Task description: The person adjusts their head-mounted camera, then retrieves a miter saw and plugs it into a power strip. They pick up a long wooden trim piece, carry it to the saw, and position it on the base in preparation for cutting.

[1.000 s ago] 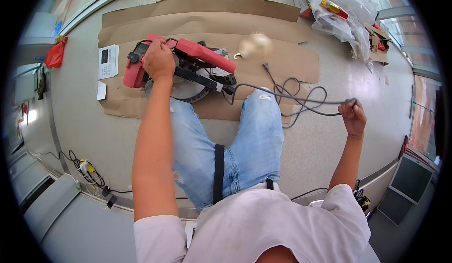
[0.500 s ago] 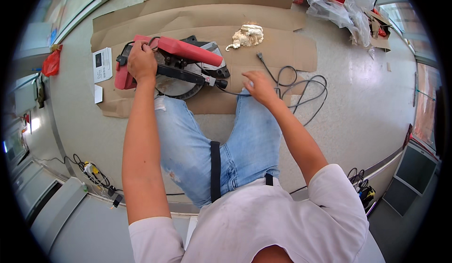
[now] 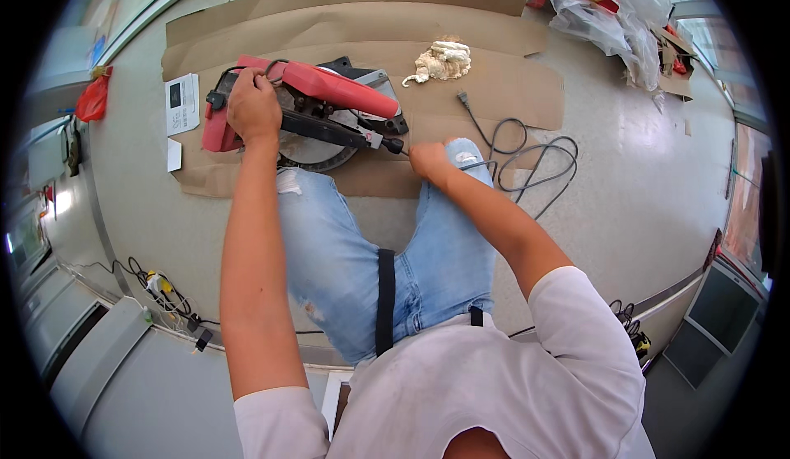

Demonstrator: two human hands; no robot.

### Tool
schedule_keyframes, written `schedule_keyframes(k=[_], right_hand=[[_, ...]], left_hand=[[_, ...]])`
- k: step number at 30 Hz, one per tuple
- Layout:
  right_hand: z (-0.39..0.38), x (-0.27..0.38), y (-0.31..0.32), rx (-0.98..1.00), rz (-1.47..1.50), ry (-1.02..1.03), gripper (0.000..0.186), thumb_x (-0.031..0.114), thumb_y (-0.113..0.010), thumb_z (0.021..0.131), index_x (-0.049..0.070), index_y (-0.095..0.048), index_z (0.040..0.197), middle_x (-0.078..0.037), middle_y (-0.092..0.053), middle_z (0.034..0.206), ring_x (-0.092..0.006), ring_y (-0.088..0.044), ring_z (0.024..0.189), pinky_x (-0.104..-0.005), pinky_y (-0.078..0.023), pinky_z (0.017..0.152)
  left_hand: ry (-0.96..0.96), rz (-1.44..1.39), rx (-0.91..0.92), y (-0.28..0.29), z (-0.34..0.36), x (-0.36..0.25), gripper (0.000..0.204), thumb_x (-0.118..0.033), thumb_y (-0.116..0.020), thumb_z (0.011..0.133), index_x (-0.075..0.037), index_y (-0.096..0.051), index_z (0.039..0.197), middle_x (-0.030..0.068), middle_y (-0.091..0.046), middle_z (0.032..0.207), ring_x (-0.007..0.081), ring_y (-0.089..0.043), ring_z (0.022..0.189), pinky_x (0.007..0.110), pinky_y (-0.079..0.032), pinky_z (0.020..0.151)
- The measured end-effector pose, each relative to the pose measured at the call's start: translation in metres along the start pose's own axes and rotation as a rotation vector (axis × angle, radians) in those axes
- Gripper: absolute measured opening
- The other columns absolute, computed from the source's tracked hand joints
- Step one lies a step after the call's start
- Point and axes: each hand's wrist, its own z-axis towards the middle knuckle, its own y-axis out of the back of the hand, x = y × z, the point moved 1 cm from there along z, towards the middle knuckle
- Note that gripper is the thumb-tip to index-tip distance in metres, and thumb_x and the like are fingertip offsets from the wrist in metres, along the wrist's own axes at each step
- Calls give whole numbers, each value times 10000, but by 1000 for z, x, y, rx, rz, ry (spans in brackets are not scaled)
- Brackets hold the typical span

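A red and black miter saw (image 3: 333,89) with a round grey base lies on flattened cardboard in front of my knees. My left hand (image 3: 253,110) is closed round the red part at the saw's left end. Beside the saw's black knob (image 3: 393,144), above my right knee, is my right hand (image 3: 429,161), its fingers curled in. The dark power cord (image 3: 539,186) runs into this hand from both sides, so it appears gripped there; the fingertips are hidden. Farther right the cord lies in loose loops, its plug (image 3: 462,97) on the cardboard.
A crumpled cream rag (image 3: 442,61) lies on the cardboard (image 3: 510,89) beyond the plug. Left of the saw sits a white printed box (image 3: 182,104). Clear plastic bags (image 3: 597,19) are heaped at the far right. A red bag (image 3: 92,99) hangs at the left.
My right hand has moved left and slightly down, from open over my knee to curled at the cord near the saw's knob. My left hand stays on the saw.
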Motion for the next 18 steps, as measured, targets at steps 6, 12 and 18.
schedule_keyframes(k=[6,12,18], right_hand=[[6,-8,23,-35,139,-194,188,224,-629,886,80,-748,910,-151,-742,929,-354,-715,881,-473,-558,769],[-35,-21,92,-343,338,137,187,250,-656,908,97,-758,939,-128,-735,921,-348,-693,850,-450,-533,723],[-20,-16,76,-196,454,180,222,275,-673,916,104,-752,1033,-139,-729,952,-345,-677,902,-433,-525,762]], left_hand=[[-14,8,-15,-4,0,1,192,-229,-545,933,-132,-709,964,120,-730,969,343,-686,905,455,-522,778],[6,14,-4,1,-1,0,190,-227,-541,929,-136,-706,961,117,-730,969,343,-685,907,456,-522,776],[-22,40,-16,-1,1,-2,188,-227,-543,927,-134,-704,957,120,-729,964,344,-685,905,454,-524,771]])
